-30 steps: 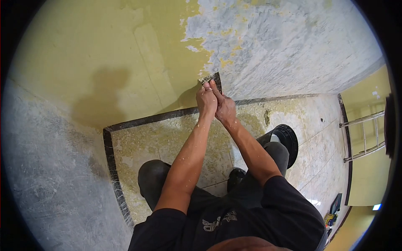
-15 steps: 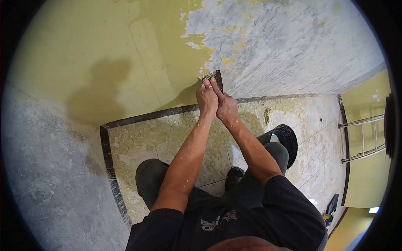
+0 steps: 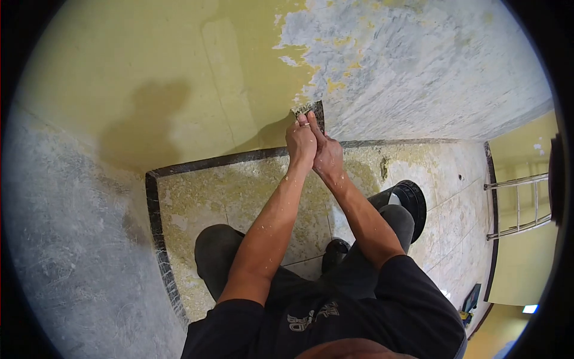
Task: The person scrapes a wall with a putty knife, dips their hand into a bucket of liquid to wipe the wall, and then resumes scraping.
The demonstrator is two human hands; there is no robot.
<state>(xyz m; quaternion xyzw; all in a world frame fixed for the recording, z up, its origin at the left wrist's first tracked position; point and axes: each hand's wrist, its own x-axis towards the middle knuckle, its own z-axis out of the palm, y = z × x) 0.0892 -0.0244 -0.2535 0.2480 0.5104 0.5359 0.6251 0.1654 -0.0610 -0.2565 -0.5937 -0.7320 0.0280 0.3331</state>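
Note:
A wide-bladed scraper lies against the wall low down, at the ragged border between yellow paint and the scraped grey-white surface. Both of my hands are closed together on it, fingers pointing up the wall. My left hand wraps it from the left, and my right hand grips from the right, pressed against the left. The scraper's handle is hidden by the hands. Pale paint flakes speckle both hands and forearms.
Paint scrapings cover the tiled floor along the dark skirting strip. Right of my knee stands a black bucket. A metal ladder leans at the far right. At left is a bare grey wall.
The view has shifted slightly, so the wall and hands appear a little further right. Both hands keep their grip, with the scraper at nearly the same spot on the wall.

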